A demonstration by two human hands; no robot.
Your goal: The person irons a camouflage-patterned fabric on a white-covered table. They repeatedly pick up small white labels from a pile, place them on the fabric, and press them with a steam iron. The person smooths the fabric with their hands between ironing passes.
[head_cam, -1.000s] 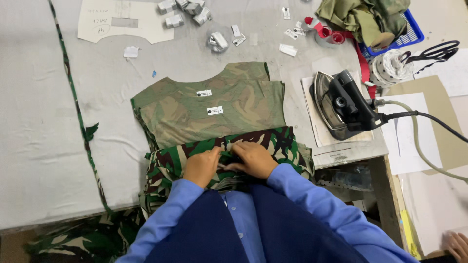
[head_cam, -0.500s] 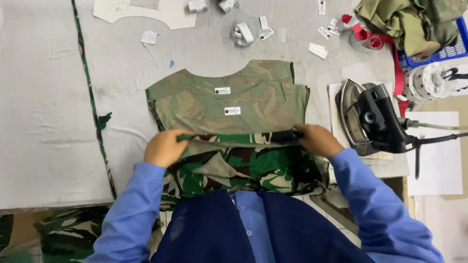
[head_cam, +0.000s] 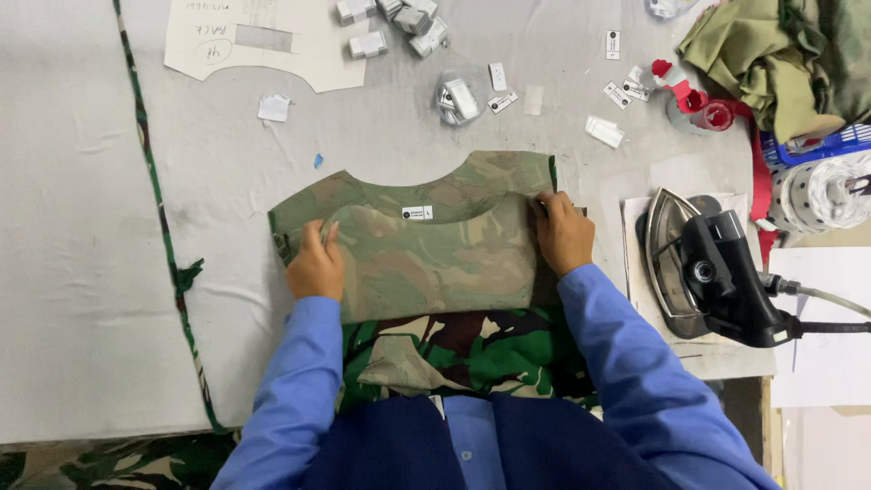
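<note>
A faded camouflage fabric piece (head_cam: 426, 259) with a curved neckline lies on the grey table, a small white label (head_cam: 417, 212) near its top. A folded upper layer covers most of it. My left hand (head_cam: 315, 263) grips the left edge of that layer. My right hand (head_cam: 562, 231) pinches its right edge near the top corner. Darker green camouflage cloth (head_cam: 454, 349) lies under the piece at the table's near edge, against my body.
A black iron (head_cam: 712, 272) rests on paper to the right. Small white tags and grey clips (head_cam: 458, 95) are scattered at the back, with a paper pattern (head_cam: 254, 41). Bundled cloth (head_cam: 780, 54) and a blue basket (head_cam: 821, 145) sit far right. A camouflage strip (head_cam: 163, 227) runs down the left.
Both hands moved apart from the middle to the fabric's side edges, then carried the folded layer up over the piece toward the neckline. The view shifted slightly.
</note>
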